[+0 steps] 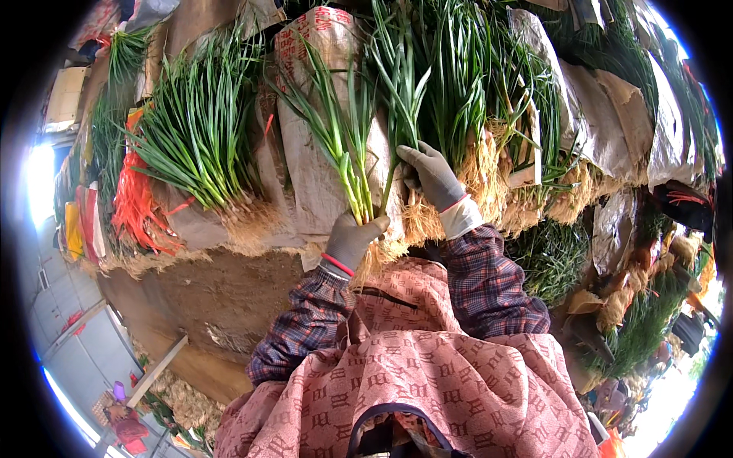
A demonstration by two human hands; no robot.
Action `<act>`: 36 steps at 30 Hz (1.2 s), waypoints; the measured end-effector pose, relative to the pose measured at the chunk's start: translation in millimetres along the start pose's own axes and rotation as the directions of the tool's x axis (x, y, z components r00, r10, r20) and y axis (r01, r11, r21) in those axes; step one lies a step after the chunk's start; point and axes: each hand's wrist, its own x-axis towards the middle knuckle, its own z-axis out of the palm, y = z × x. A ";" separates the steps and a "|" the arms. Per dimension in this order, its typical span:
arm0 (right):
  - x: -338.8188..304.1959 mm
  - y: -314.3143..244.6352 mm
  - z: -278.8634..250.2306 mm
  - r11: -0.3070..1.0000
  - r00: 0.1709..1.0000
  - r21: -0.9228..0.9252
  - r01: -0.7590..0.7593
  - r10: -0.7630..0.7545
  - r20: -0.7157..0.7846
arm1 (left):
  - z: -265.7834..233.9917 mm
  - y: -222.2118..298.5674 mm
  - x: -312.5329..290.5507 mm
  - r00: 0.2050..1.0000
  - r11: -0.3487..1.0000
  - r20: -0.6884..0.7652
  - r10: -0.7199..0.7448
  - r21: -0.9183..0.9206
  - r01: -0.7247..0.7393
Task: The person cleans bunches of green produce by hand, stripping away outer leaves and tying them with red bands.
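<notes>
Pink apron (pixel 427 366), green onions (pixel 351 189) clasped near the roots (pixel 372 263) by left fingers (pixel 347 222), 1 stalk (pixel 391 179) pinched by right fingers (pixel 410 156)

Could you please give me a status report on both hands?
Left hand closed around leafy green stalks, pale roots hanging below. Right hand at green leaves, grip unclear. Large green bundle lies left, clear of both hands.

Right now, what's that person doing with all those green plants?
A person wearing gloves and a pink apron is handling what look like green onions. The left hand grips a few stalks low, near their stringy roots. The right hand holds another leafy stalk. A big bundle lies to the left, beside red strips.
</notes>
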 end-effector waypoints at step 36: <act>-18.5 14.9 32.0 0.998 0.972 -0.027 -0.050 0.055 0.229 | -23.0 25.0 2.5 0.983 0.944 0.098 -0.153 -0.280 0.174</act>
